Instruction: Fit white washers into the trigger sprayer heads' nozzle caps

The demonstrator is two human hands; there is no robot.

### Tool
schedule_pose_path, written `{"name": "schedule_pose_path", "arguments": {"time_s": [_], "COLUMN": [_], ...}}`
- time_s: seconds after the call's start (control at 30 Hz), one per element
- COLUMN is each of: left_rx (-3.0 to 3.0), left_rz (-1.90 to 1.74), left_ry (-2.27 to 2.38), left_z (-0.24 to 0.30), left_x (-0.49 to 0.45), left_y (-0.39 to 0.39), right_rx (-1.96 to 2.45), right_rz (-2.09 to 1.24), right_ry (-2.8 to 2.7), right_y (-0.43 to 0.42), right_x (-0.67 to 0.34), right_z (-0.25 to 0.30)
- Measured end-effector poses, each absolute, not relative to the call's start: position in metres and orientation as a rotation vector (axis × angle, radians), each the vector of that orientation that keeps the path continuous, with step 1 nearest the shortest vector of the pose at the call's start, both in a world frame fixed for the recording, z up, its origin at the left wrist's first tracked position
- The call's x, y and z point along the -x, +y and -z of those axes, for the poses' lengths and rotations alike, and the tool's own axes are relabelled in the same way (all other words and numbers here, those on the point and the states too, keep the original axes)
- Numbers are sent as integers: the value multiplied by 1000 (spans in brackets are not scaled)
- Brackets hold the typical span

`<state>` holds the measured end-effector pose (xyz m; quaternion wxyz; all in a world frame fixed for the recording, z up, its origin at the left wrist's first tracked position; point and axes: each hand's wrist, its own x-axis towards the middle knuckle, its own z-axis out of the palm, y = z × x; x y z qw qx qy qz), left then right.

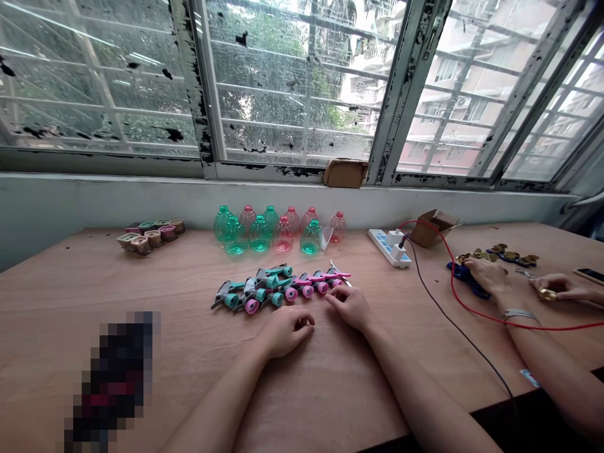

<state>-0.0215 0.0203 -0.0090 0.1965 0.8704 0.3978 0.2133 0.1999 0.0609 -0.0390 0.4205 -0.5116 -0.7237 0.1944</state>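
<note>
My left hand (289,330) rests on the table with its fingers curled loosely inward, and nothing shows in it. Beside it, my right hand (350,307) lies with bent fingers a little apart and appears to hold nothing. Just beyond both hands is a row of trigger spray heads, with teal ones (261,293) mostly on the left and pink ones (307,290) on the right. A slim silver metal tool (340,274) lies at the right end of the row, close to my right fingertips; its kind is unclear.
Behind stand clear green bottles (259,236) and pink bottles (284,236). Small containers (153,238) sit far left. A power strip (389,248), cables and a cardboard box (431,229) are right. A co-worker's hands (486,277) handle gold-coloured pieces. A pixelated patch covers the left front.
</note>
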Motion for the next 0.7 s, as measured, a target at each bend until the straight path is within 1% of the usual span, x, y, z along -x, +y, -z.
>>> {"name": "schedule_pose_path", "arguments": {"time_s": [0.13, 0.23, 0.33, 0.5, 0.7], "left_rx": [-2437, -2431, -2430, -2447, -2455], "left_rz": [-598, -609, -613, -596, -573], "left_ry": [1116, 1102, 1099, 1113, 1119], "left_z": [9, 10, 11, 10, 7], "left_x": [22, 22, 22, 22, 21], "left_y": [20, 20, 20, 20, 18], "right_rx": [1512, 1615, 1750, 2000, 2076], "right_rz": [-205, -111, -75, -106, -93], "right_ry": [-1611, -1619, -1598, -1622, -1632], "right_y": [65, 68, 70, 77, 87], "right_x": [-211, -216, -218, -224, -232], "right_z": [39, 39, 41, 43, 40]}}
